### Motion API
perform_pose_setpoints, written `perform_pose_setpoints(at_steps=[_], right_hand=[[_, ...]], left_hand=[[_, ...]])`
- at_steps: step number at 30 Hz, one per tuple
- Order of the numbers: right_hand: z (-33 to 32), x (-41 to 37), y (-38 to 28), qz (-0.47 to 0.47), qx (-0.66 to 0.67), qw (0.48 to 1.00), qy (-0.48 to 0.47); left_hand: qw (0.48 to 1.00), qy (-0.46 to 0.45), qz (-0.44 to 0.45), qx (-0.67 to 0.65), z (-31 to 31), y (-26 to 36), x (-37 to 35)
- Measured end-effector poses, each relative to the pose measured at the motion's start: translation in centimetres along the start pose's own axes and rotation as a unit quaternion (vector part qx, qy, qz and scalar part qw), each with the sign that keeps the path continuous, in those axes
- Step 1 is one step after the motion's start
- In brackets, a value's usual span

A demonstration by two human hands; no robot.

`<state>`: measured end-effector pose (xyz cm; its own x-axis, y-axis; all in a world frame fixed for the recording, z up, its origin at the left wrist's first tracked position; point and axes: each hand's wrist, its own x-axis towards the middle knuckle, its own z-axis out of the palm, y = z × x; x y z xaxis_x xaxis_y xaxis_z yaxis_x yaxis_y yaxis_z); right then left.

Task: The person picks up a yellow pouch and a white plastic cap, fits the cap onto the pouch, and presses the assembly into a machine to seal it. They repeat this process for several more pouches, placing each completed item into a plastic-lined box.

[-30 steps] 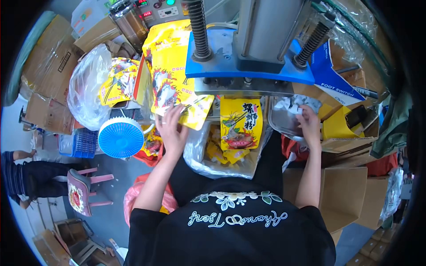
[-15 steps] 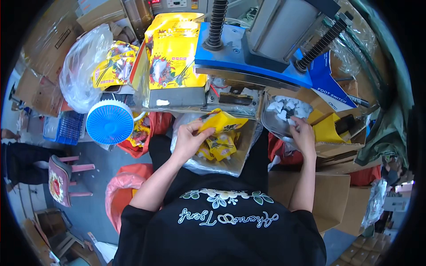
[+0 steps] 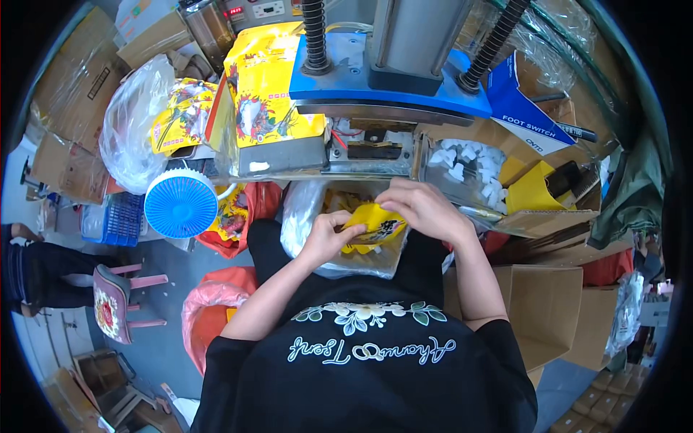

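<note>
A small yellow pouch (image 3: 373, 221) is held between my two hands, above a plastic-lined box (image 3: 386, 261) with more yellow packets in it. My left hand (image 3: 330, 237) grips the pouch's left side between thumb and fingers. At its upper right edge, my right hand (image 3: 422, 209) is closed with bent fingers; whether a small item is between them is hidden. Small white pieces (image 3: 469, 167) lie in a clear tray (image 3: 437, 179) to the upper right. Beyond the box stands a press with a blue plate (image 3: 390, 99).
Large yellow bags (image 3: 278, 86) stand left of the press. A blue fan (image 3: 181, 203) is at the left, above a red bag (image 3: 209, 310). Cardboard boxes (image 3: 541, 310) sit on the right. Another person's legs (image 3: 54, 274) show at the far left, beside a stool (image 3: 112, 303).
My right hand has moved left from the tray of white pieces to the pouch. The pouch has shifted slightly right and down with my left hand. The view has shifted a little.
</note>
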<state>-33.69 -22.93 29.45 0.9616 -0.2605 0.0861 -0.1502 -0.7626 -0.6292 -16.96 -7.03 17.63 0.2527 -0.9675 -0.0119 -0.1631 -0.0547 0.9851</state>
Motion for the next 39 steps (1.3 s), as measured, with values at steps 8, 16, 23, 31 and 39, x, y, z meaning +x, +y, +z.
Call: perform_pose_setpoints(at_steps=[8, 16, 23, 31, 39], right_hand=[[-2.2, -0.8, 4.6, 0.147, -0.039, 0.948, 0.28], [-0.3, -1.5, 10.0, 0.193, -0.141, 0.934, 0.263], [-0.4, -2.3, 14.8, 0.235, 0.094, 0.896, 0.364], [-3.2, -5.4, 11.9, 0.253, 0.319, 0.828, 0.386], [-1.2, -0.8, 1.3, 0.21, 0.158, 0.935, 0.238]], left_hand=[[0.953, 0.081, -0.135, -0.257, -0.3, 4.3, 4.8], [0.904, 0.099, -0.168, -0.38, -0.2, 4.7, 7.6], [0.918, 0.273, 0.092, 0.273, -8.7, 5.3, 9.1], [0.834, 0.285, 0.155, 0.447, -10.8, 1.2, 2.7], [0.977, 0.179, 0.09, 0.071, -4.8, 5.1, 1.5]])
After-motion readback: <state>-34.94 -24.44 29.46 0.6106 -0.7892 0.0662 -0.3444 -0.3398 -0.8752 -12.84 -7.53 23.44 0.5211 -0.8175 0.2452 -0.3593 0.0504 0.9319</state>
